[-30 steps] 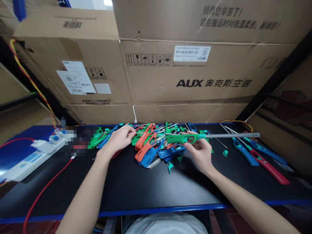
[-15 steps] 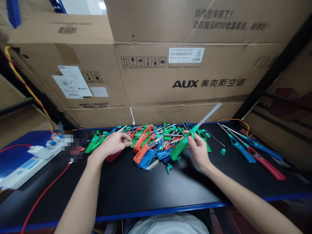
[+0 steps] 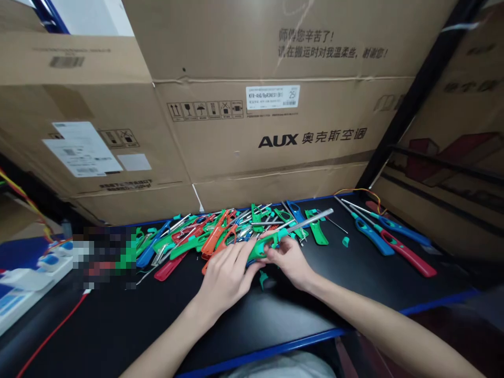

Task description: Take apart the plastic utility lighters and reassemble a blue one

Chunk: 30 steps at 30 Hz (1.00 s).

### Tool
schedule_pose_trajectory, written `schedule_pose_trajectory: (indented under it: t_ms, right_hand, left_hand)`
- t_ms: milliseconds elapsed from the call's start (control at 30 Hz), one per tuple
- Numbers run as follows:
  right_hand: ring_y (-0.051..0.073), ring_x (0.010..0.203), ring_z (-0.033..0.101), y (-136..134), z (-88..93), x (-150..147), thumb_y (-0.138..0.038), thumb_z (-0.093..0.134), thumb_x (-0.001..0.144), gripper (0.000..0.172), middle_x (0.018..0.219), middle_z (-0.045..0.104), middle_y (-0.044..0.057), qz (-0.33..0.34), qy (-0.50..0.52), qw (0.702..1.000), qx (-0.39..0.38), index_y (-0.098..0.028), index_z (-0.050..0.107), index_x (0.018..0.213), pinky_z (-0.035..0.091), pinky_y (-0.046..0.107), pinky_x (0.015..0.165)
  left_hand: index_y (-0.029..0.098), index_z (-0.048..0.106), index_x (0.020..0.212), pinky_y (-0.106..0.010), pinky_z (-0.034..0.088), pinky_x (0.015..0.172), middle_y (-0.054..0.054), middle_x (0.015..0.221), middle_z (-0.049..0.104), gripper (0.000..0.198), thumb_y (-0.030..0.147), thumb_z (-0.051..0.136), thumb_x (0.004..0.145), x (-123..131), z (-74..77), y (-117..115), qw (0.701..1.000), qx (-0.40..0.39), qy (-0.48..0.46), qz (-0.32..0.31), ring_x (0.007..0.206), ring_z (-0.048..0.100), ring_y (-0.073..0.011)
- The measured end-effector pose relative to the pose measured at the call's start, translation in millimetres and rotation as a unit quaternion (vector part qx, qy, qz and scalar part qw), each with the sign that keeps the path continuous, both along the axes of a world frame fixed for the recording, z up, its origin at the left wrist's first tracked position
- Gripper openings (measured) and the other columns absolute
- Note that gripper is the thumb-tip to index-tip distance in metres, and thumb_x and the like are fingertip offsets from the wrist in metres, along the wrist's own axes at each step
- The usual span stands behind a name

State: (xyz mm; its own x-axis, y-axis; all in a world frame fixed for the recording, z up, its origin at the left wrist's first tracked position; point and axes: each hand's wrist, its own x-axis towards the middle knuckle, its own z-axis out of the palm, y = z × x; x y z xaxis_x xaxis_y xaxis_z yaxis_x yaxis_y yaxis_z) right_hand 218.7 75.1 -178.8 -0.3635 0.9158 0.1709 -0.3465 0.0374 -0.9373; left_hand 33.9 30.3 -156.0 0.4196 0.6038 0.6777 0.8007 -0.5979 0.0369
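Black tabletop [image 3: 271, 312] spreads from below both hands to its blue front edge [image 3: 275, 349] and on past the right hand [image 3: 291, 265], while a heap of loose coloured parts [image 3: 214, 236] crowds just beyond the left hand [image 3: 228, 270] and a cardboard panel [image 3: 220, 136] walls off the far side. Both wrists angle inward, with the left fingers clamped around the handle of a green lighter [image 3: 259, 249] and the right fingers gripping it nearer its metal tube, which points away above the right hand.
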Motion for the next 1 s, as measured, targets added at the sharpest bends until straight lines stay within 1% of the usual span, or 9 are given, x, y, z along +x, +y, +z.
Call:
schedule_pose_trajectory:
  t_ms: [133,233,367,533,600,733,833,900,1000]
  right_hand:
    - [0.016,0.071,0.065,1.0,3.1,10.1,-0.070,0.061,0.091,0.052,0.082,0.067,0.005,0.012,-0.071,0.989,0.129,-0.019,0.065,0.096,0.058,0.027,0.065]
    - [0.012,0.060,0.054,4.9,7.8,20.3,-0.059,0.060,0.096,0.043,0.066,0.058,0.001,-0.056,-0.148,0.966,0.205,-0.018,0.063,0.082,0.048,0.024,0.059]
    - [0.008,0.053,0.030,9.1,11.3,24.5,-0.058,0.065,0.091,0.061,0.054,0.033,-0.003,-0.108,-0.159,0.963,0.186,-0.017,0.038,0.055,0.029,0.022,0.051]
    - [0.007,0.053,0.023,9.8,13.1,18.4,-0.058,0.063,0.091,0.063,0.054,0.026,-0.004,-0.101,-0.136,0.974,0.150,-0.018,0.033,0.053,0.023,0.023,0.050]
    - [0.007,0.053,0.026,13.5,15.8,18.7,-0.058,0.067,0.087,0.062,0.054,0.029,-0.003,-0.119,-0.128,0.975,0.134,-0.018,0.036,0.052,0.025,0.022,0.050]
    - [0.005,0.046,0.020,36.0,26.2,37.5,-0.060,0.076,0.077,0.065,0.050,0.024,-0.006,-0.251,-0.056,0.966,0.043,-0.020,0.030,0.053,0.019,0.021,0.042]
    - [0.003,0.044,0.016,55.8,33.0,59.8,-0.057,0.084,0.069,0.068,0.049,0.020,-0.008,-0.288,-0.008,0.957,0.021,-0.021,0.027,0.055,0.013,0.020,0.040]
    - [0.003,0.043,0.017,63.3,33.8,70.2,-0.056,0.084,0.069,0.068,0.049,0.020,-0.008,-0.260,-0.005,0.965,0.033,-0.020,0.029,0.055,0.013,0.020,0.040]
    - [0.003,0.043,0.019,65.8,30.4,76.4,-0.058,0.081,0.075,0.068,0.048,0.023,-0.007,-0.222,-0.027,0.972,0.080,-0.019,0.029,0.053,0.015,0.020,0.040]
  left_hand:
    - [0.021,0.063,0.122,-0.028,0.057,0.073,-0.006,0.096,0.077,0.025,0.022,0.050,0.100,-4.6,-6.7,2.8,0.996,-0.059,-0.060,-0.031,0.083,0.075,-0.0188]
    - [0.021,0.064,0.102,-0.026,0.051,0.066,-0.002,0.081,0.074,0.020,0.029,0.046,0.102,-2.1,-3.4,-0.7,0.965,-0.223,-0.125,-0.055,0.072,0.071,-0.0166]
    - [0.021,0.050,0.073,-0.025,0.041,0.058,0.002,0.060,0.058,0.038,0.045,0.041,0.102,9.6,4.4,-7.4,0.887,-0.414,-0.197,-0.058,0.055,0.055,-0.0120]
    - [0.022,0.044,0.070,-0.024,0.037,0.055,0.003,0.057,0.051,0.045,0.056,0.042,0.099,16.3,8.7,-7.1,0.812,-0.500,-0.288,-0.086,0.053,0.048,-0.0110]
    - [0.022,0.044,0.070,-0.025,0.034,0.054,0.003,0.057,0.050,0.045,0.056,0.042,0.099,15.8,8.9,-6.0,0.826,-0.481,-0.283,-0.078,0.052,0.046,-0.0110]
    - [0.022,0.046,0.070,-0.026,0.025,0.053,0.005,0.055,0.042,0.039,0.049,0.046,0.098,14.0,8.0,-4.5,0.904,-0.363,-0.224,-0.019,0.049,0.034,-0.0097]
    - [0.021,0.043,0.067,-0.026,0.023,0.052,0.005,0.054,0.037,0.042,0.052,0.047,0.095,12.1,9.2,-2.2,0.902,-0.369,-0.222,-0.015,0.049,0.030,-0.0091]
    - [0.021,0.042,0.068,-0.024,0.025,0.050,0.005,0.054,0.040,0.047,0.061,0.046,0.093,9.0,12.1,0.6,0.852,-0.456,-0.255,-0.040,0.048,0.033,-0.0086]
    - [0.021,0.046,0.077,-0.022,0.023,0.043,0.006,0.053,0.044,0.054,0.074,0.045,0.087,1.3,17.7,5.1,0.697,-0.641,-0.306,-0.102,0.040,0.034,-0.0077]
